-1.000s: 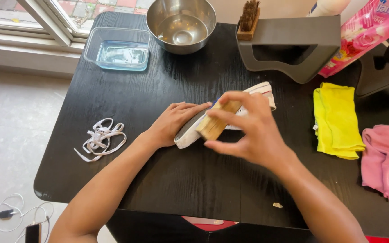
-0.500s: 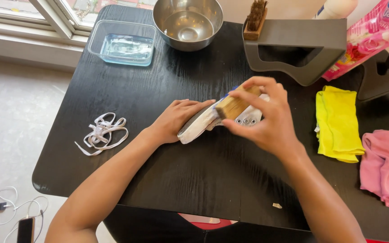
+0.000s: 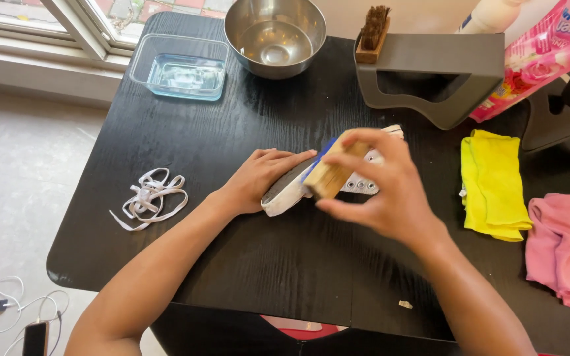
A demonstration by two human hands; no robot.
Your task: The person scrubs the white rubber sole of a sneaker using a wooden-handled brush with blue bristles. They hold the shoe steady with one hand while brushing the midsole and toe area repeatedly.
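Shoe, white, lying on its side mid-table, grey sole facing you, row of empty eyelets showing. You can expect it to be light, with a stiff sole and a softer upper that gives under pressure; take hold at the sole end, where your left hand lies flat, fingers together, pinning it. Your right hand pinches a wooden brush against its side. Loose white laces lie well apart to the left.
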